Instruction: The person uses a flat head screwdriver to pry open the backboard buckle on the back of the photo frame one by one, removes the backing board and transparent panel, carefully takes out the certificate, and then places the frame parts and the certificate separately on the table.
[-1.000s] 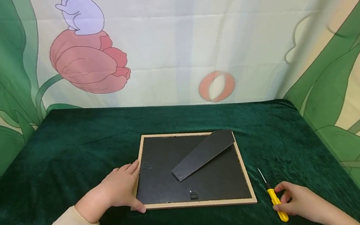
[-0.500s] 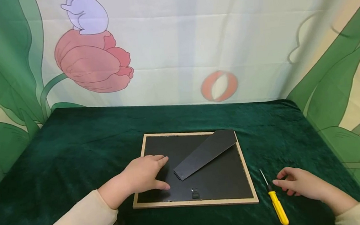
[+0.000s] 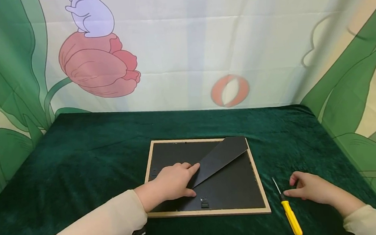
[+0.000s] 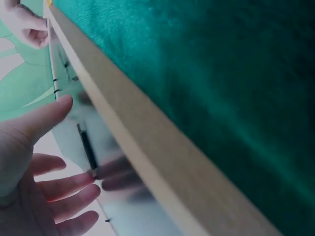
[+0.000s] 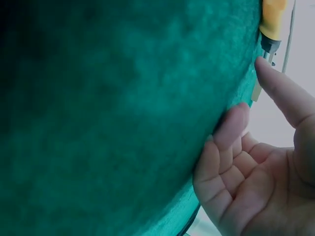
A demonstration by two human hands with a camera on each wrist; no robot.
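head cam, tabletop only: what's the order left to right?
Left hand flat on the frame's black backing → folding stand flap → right edge of the wooden picture frame → yellow-handled screwdriver on the green cloth → right hand beside it, fingers relaxed.

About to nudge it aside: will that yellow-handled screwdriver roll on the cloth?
The screwdriver looks round-handled, so a sideways push could roll it, though the velvety green cloth probably damps that. It seems small, stiff and light; the right hand rests beside it.
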